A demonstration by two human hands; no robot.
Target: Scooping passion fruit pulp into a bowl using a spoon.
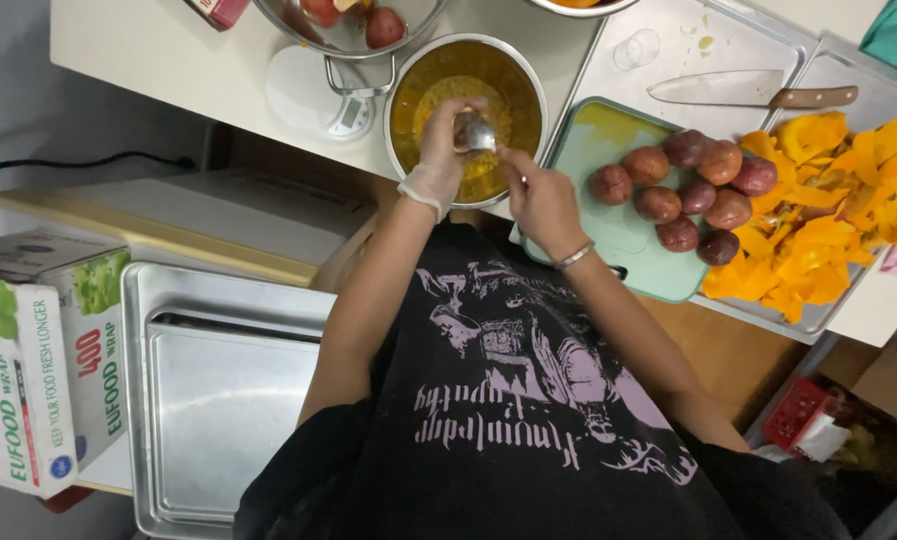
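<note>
A black T-shirt (pixel 528 400) with a pale lilac print fills the foreground, seen from above the wearer's head, and two bare forearms reach away from it toward a counter (pixel 168 50). The left hand (pixel 438 160), in a thin clear glove, is curled shut around something rounded, apparently a halved fruit, though the fingers hide most of it. The right hand (pixel 540 195) is bare, wears a bracelet at the wrist, and is closed on the handle of a metal spoon (pixel 475 130). The spoon's bowl sits just above the gloved hand, touching or nearly touching what it holds, and its handle runs back and to the right into the right fist. Both hands meet over the near rim of a steel bowl (pixel 465 110) holding yellow pulp, directly beyond the person's chest; the left hand is more fully above it. Right of the bowl lies a pale green board (pixel 618 235) with a cluster of whole purple-brown passion fruits (pixel 683 190), nearer the right hand. Beyond them are a heap of orange peels (pixel 818 220) on a tray and a knife (pixel 748 92) with a wooden handle. A scale (pixel 323 95) under another bowl stands left of the pulp bowl. Near left, an empty metal tray (pixel 218 400) and boxes of wrap (pixel 38 370).
</note>
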